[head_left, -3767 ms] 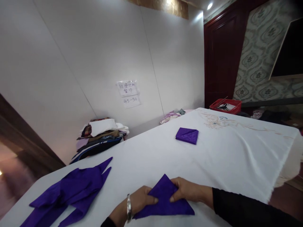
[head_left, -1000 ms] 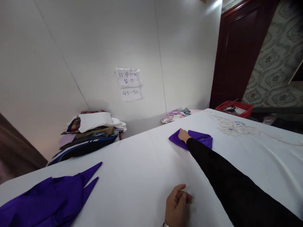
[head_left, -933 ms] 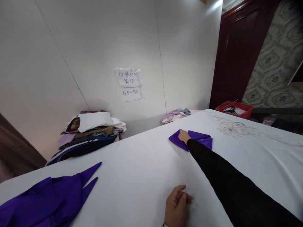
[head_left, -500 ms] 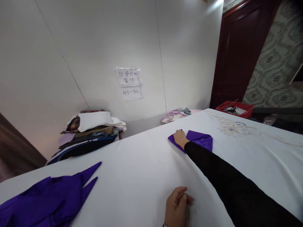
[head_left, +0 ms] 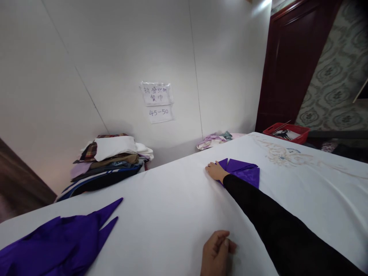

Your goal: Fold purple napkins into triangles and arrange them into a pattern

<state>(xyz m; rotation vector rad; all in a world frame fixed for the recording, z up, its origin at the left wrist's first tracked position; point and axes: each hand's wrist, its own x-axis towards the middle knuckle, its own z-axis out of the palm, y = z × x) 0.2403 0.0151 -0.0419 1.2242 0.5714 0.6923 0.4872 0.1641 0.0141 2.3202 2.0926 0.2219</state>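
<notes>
A folded purple cloth napkin (head_left: 245, 174) lies on the white tablecloth, with a pointed flap toward its left side. My right hand (head_left: 216, 171), reaching in from the right in a black sleeve, rests palm down over that left flap. Its fingers are stretched out and spread, covering part of the flap. Nearer to me, my left hand (head_left: 215, 253) hovers low over the tablecloth or rests on it; I cannot tell which. Its fingers are loosely curled with nothing seen in them. At the lower left lies another purple cloth (head_left: 57, 245) with two long pointed ends.
White tablecloth (head_left: 161, 214) with an embroidered pattern at the right covers the table. Behind it are a stack of folded clothes (head_left: 115, 161), a small fabric pile (head_left: 212, 142) and a red basket (head_left: 301, 134) with scissors. Handwritten paper notes (head_left: 157, 100) hang on the wall.
My right hand has opened from a closed hold on the napkin's left flap and now lies flat on it, slightly lower and to the left. My left hand has hardly moved.
</notes>
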